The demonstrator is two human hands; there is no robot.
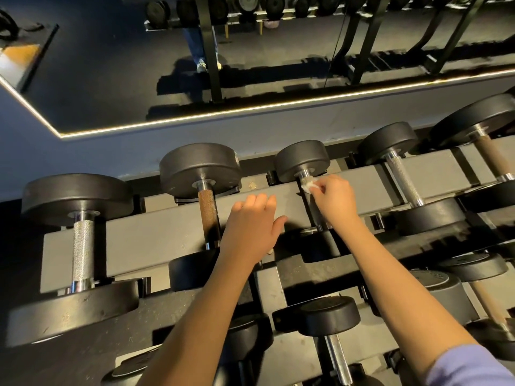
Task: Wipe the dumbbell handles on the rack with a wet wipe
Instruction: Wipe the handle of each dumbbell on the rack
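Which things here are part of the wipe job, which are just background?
Job: wet wipe, right hand pinching it, dumbbell being wiped, neighbouring dumbbells, rack, left hand resting on the rack.
Background: mirror, light strip, wall.

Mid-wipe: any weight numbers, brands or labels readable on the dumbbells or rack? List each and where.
None can be read.
Leftmost dumbbell's near head: faint raised marks, too blurred to read.
Lower-tier dumbbell head at right: embossed marks, too blurred.
Rack beam: no label shows.
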